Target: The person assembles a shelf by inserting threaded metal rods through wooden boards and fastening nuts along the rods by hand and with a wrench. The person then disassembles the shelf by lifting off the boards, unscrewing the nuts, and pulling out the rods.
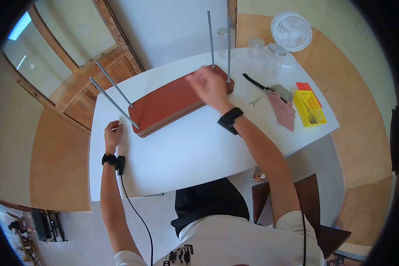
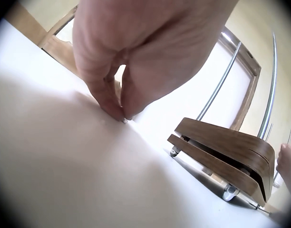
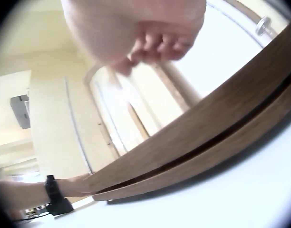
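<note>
A reddish-brown wooden shelf of two stacked boards [image 1: 177,99] lies on the white table, with upright metal rods [image 1: 115,108] at its ends. Left of its near corner, my left hand [image 1: 113,133] is low at the tabletop. Its thumb and finger pinch a tiny shiny piece [image 2: 125,121], mostly covered by the fingertips. My right hand [image 1: 210,88] is raised over the right part of the shelf, blurred in the head view. In the right wrist view its fingers [image 3: 160,47] are curled above the board edge, and no held thing shows.
Right of the shelf lie a wrench [image 1: 254,102], a pink cloth [image 1: 281,111] and a black strap [image 1: 252,81]. A yellow basket [image 1: 309,108] holds small metal parts. Glass jars [image 1: 256,48] and a white fan [image 1: 291,32] stand at the back right.
</note>
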Motion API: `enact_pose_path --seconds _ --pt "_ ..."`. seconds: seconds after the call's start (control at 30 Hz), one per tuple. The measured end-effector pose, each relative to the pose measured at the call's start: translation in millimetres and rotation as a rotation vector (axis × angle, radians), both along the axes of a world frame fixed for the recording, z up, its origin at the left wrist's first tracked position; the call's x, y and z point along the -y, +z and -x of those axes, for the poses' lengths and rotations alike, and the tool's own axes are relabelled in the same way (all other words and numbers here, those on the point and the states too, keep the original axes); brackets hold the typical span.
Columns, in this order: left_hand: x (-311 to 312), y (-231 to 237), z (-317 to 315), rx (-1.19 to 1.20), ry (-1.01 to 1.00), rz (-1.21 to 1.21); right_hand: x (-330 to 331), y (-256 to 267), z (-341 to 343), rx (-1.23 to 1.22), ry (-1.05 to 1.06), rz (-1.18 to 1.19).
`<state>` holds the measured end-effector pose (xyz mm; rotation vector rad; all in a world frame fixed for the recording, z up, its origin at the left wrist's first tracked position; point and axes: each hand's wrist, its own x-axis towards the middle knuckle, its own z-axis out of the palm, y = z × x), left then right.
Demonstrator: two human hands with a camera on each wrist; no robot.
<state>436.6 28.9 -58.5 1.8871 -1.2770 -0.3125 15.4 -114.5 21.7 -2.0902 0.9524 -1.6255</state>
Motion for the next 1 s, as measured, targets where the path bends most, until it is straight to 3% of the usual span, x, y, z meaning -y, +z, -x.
enact_pose_path --seconds 0.1,0.23,0.3,0.5,0.67,0.77,0.83,0.9,1.0 --pt "4 -6 -7 0.055 0.037 -0.010 2 5 57 0.052 -0.330 -0.160" --pt "5 -8 -9 0.084 0.041 -0.007 17 -36 89 -0.001 -0.484 -0.110" --pt "5 -12 -11 0.079 0.039 0.002 25 -58 94 -0.168 -0.456 -0.129" --pt "-13 -12 -14 0.169 0.020 0.002 33 -61 92 -0.142 -0.405 -0.260" --pt "-31 -10 -16 0.233 0.009 -0.076 58 -78 96 -0.090 -0.311 -0.195" --pt "-41 -3 -10 0.193 0.000 0.048 74 -93 101 0.008 -0.174 -0.147" --pt "-52 30 27 0.072 0.006 0.269 72 -90 101 0.095 -0.079 -0.114" --pt "-68 70 95 0.072 -0.035 0.343 56 -77 102 -0.030 -0.029 -0.212" --pt "-62 92 172 0.050 -0.242 0.336 66 -85 95 -0.040 -0.018 -0.272"
